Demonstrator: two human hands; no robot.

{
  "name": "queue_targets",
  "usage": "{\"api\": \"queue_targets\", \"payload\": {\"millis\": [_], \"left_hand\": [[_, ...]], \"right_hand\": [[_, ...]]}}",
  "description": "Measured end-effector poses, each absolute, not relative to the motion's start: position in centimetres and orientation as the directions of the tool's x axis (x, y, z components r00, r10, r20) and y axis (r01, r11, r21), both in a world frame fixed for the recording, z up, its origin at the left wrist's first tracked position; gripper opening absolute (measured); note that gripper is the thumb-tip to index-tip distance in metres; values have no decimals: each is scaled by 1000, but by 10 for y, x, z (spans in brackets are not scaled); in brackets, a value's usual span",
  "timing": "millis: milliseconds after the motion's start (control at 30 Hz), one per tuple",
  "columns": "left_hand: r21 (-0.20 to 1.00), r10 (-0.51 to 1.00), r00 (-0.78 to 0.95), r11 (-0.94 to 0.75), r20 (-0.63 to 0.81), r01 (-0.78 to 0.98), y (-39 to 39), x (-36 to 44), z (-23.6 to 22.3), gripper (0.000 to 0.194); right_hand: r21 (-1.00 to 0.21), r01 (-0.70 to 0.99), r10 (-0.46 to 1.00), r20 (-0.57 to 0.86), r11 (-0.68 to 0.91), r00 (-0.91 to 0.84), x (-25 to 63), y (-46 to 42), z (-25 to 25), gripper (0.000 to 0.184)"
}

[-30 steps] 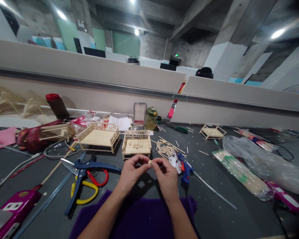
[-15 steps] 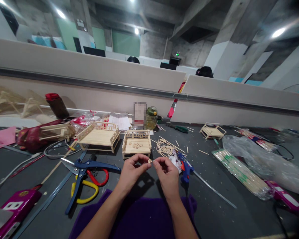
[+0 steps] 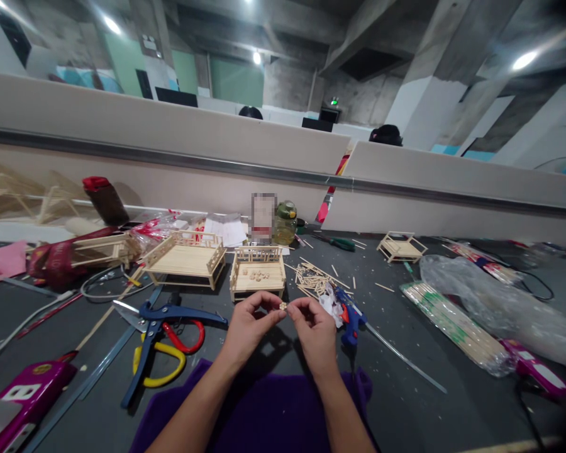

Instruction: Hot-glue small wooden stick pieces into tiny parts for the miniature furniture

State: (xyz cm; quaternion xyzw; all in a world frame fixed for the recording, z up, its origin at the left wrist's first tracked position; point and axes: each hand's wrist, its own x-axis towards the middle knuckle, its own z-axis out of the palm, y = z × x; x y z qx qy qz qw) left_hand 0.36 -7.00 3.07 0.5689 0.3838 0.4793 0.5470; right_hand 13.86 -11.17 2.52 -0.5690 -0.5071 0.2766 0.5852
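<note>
Between the thumb and forefinger of my left hand [image 3: 251, 324] is a tiny flower-shaped cluster of pale wooden pieces [image 3: 283, 306]. My right hand [image 3: 312, 327] has its thumb and forefinger pinched together right beside the cluster. Whatever those right fingertips hold, if anything, is too small to make out. Just beyond my hands stands a small bed-like wooden stick model [image 3: 258, 286], with several tiny round wooden bits [image 3: 258, 275] lying on its top. A larger model of the same kind [image 3: 182, 259] is to its left.
Blue-handled cutters [image 3: 153, 318] lie over red-and-yellow-handled scissors [image 3: 165, 365] at left. Loose sticks [image 3: 314, 277] and a blue glue gun [image 3: 353, 324] are at right, with a bagged stick bundle [image 3: 457, 327] farther out. Purple cloth [image 3: 268, 415] lies beneath my forearms.
My right fingertips have moved slightly closer to the wooden cluster. My left hand keeps its pinch on it. The whole view has shifted a little.
</note>
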Motion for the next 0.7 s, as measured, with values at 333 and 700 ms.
{"api": "queue_targets", "payload": {"millis": [333, 700], "left_hand": [[991, 968, 224, -90, 109, -97, -71, 4, 33, 20], [992, 965, 236, -92, 110, -86, -71, 4, 32, 23]], "right_hand": [[-956, 221, 923, 254, 194, 289, 141, -115, 27, 23], [-958, 190, 923, 262, 214, 281, 140, -116, 27, 25]]}}
